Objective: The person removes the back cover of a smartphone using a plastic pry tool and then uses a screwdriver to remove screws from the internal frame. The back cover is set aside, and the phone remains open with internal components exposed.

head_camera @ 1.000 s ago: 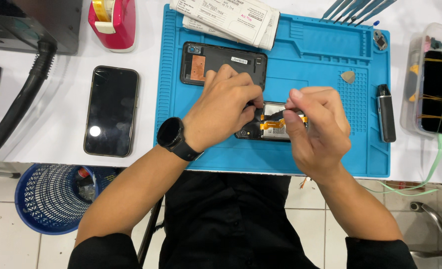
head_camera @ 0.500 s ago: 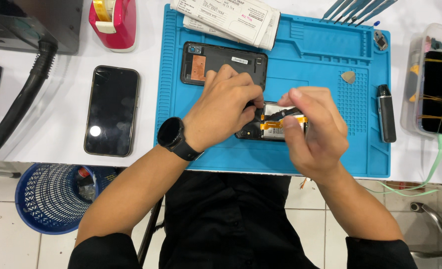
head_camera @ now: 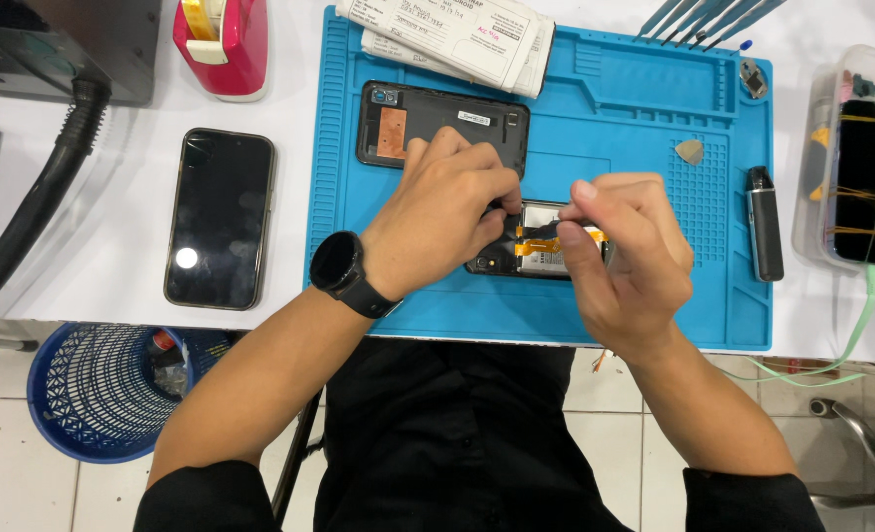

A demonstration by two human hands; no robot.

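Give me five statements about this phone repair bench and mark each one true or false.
1. Both hands, left hand and right hand, are on the opened phone on the blue mat. True.
2. The left wrist carries a black watch. True.
3. The red tape dispenser stands on the blue mat. False: it stands on the white table, left of the mat.
4. The black back cover lies above the hands on the mat. True.
5. The intact black phone lies in the blue basket. False: it lies on the table.
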